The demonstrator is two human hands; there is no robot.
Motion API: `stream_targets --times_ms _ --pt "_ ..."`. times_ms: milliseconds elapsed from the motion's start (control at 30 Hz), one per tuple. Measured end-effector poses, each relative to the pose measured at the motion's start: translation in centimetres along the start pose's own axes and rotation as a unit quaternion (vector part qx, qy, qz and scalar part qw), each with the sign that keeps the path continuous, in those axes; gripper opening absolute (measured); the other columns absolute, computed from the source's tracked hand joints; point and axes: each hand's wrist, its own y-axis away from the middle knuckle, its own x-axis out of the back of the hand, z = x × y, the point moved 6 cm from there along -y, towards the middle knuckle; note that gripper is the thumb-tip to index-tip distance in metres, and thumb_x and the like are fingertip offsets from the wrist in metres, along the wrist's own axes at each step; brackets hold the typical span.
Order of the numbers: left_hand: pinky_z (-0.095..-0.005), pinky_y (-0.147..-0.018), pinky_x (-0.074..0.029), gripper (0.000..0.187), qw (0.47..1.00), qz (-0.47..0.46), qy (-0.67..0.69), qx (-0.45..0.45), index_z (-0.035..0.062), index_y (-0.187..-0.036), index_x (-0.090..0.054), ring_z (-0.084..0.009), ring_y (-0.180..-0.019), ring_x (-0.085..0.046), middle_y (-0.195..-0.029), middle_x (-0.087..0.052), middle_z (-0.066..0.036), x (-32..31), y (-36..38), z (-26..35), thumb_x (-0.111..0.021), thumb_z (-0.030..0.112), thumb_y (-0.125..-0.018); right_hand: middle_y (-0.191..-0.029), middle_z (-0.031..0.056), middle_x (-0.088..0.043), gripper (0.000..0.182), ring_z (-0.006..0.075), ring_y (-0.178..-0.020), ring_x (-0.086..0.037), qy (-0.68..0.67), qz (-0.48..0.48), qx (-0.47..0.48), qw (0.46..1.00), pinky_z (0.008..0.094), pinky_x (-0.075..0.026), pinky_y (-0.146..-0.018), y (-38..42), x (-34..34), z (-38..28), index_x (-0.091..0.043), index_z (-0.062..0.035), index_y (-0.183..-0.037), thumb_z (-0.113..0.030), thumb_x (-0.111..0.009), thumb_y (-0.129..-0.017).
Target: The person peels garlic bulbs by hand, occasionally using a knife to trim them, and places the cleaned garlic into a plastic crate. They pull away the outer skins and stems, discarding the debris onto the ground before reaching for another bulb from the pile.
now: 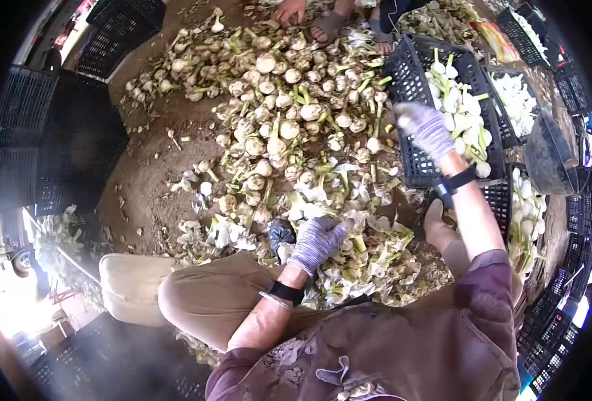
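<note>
My left hand [319, 242], in a purple-and-white striped glove, is low over a heap of loose garlic skins [369, 267]. Its fingers look curled, and whatever they hold is hidden. Against its left side sits a dark, crumpled bundle [281, 234] that I cannot name. My right hand [421, 127], gloved alike, is at the left part of a black crate [413, 157] and smeared by motion, so its fingers do not read clearly. Trimmed white garlic bulbs [466, 120] fill the crate beside it. Untrimmed garlic bulbs [289, 127] with stalks lie piled on the soil ahead.
Another person's hand [290, 11] and sandalled foot [328, 27] are at the pile's far edge. More garlic-filled crates [514, 100] and a dark bucket [551, 154] stand at right. Stacked black crates [49, 134] line the left. My bent knee [196, 294] is below the pile.
</note>
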Motion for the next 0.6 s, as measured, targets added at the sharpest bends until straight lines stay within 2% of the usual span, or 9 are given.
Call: stream_targets --times_ms 67,100,133,233,367,433,533,567,600 --pt "-0.0320 -0.056 -0.045 0.036 0.997 -0.015 0.011 0.069 -0.0020 -0.084 -0.065 -0.0150 -0.056 -0.054 -0.060 -0.058 -0.010 0.3 0.6 0.3 -0.062 0.034 -0.084 -0.088 0.0100 -0.068 0.026 0.0189 -0.077 -0.065 0.033 -0.094 0.004 0.995 0.0295 -0.053 -0.073 1.3 -10.7 -0.2 -0.066 -0.0098 -0.104 -0.014 -0.056 -0.080" --pt "-0.0238 -0.047 -0.036 0.026 1.000 0.003 0.003 0.017 0.0011 -0.078 -0.062 -0.0051 -0.054 -0.040 -0.061 -0.049 0.005 0.4 0.5 0.2 -0.063 0.025 -0.086 -0.081 0.0121 -0.068 0.026 0.0206 -0.068 -0.065 0.036 -0.141 -0.024 0.989 0.0312 -0.053 -0.067 2.0 -15.3 0.3 -0.065 -0.0086 -0.103 -0.012 -0.053 -0.080" --pt "-0.0254 -0.049 -0.038 0.023 0.999 0.016 0.021 -0.021 0.0000 -0.081 -0.063 -0.0076 -0.053 -0.044 -0.062 -0.054 0.001 0.7 0.4 0.5 -0.063 0.023 -0.086 -0.077 0.0149 -0.067 0.027 0.0236 -0.062 -0.063 -0.021 -0.137 -0.060 0.989 0.0337 -0.052 -0.063 2.5 -18.8 0.1 -0.065 -0.0097 -0.104 -0.012 -0.052 -0.080" --pt "-0.0301 -0.054 -0.045 0.022 0.998 0.025 -0.031 -0.057 -0.0007 -0.089 -0.063 -0.0155 -0.055 -0.054 -0.069 -0.061 -0.011 1.7 0.4 1.4 -0.060 0.020 -0.085 -0.093 0.0158 -0.066 0.035 0.0314 -0.086 -0.063 0.099 -0.192 -0.081 0.973 0.0382 -0.050 -0.078 2.9 -26.0 -1.1 -0.059 -0.0141 -0.115 -0.020 -0.055 -0.080" --pt "-0.0291 -0.054 -0.046 0.022 0.991 0.058 -0.052 -0.109 -0.0005 -0.094 -0.064 -0.0140 -0.056 -0.056 -0.069 -0.062 -0.008 2.5 0.0 1.1 -0.059 0.019 -0.085 -0.104 0.0158 -0.063 0.046 0.0343 -0.095 -0.060 0.199 -0.260 -0.122 0.937 0.0430 -0.048 -0.082 3.4 -29.0 -1.0 -0.052 -0.0150 -0.120 -0.026 -0.062 -0.077" --pt "-0.0260 -0.057 -0.046 0.021 0.994 0.006 0.093 0.061 -0.0010 -0.096 -0.064 -0.0111 -0.061 -0.056 -0.071 -0.063 -0.005 2.8 0.0 0.0 -0.060 0.017 -0.085 -0.101 0.0154 -0.064 0.045 0.0331 -0.092 -0.062 0.207 -0.294 -0.088 0.929 0.0412 -0.049 -0.080 4.0 -29.0 0.2 -0.051 -0.0124 -0.119 -0.024 -0.062 -0.077" --pt "-0.0301 -0.063 -0.047 0.024 0.989 0.059 0.111 0.073 -0.0019 -0.098 -0.063 -0.0201 -0.065 -0.060 -0.079 -0.064 -0.012 3.7 -0.6 -1.2 -0.061 0.017 -0.083 -0.095 0.0160 -0.064 0.043 0.0313 -0.084 -0.062 0.051 -0.230 -0.160 0.959 0.0379 -0.049 -0.073 6.4 -29.3 7.0 -0.052 -0.0070 -0.116 -0.024 -0.064 -0.078" --pt "-0.0277 -0.063 -0.046 0.023 0.987 0.099 0.126 -0.006 -0.0022 -0.099 -0.062 -0.0171 -0.064 -0.057 -0.078 -0.063 -0.011 3.5 -1.3 -2.7 -0.062 0.015 -0.083 -0.090 0.0147 -0.064 0.039 0.0247 -0.077 -0.060 -0.072 -0.191 -0.120 0.972 0.0335 -0.048 -0.069 7.7 -28.8 8.4 -0.054 -0.0041 -0.110 -0.017 -0.067 -0.076" --pt "-0.0282 -0.067 -0.046 0.024 0.979 0.106 0.169 0.037 -0.0016 -0.100 -0.062 -0.0178 -0.071 -0.058 -0.082 -0.063 -0.012 3.8 -1.1 -2.4 -0.063 0.014 -0.082 -0.084 0.0114 -0.063 0.034 0.0175 -0.072 -0.056 -0.183 -0.141 -0.162 0.959 0.0297 -0.048 -0.068 8.6 -24.4 4.6 -0.055 -0.0025 -0.102 -0.011 -0.071 -0.073"
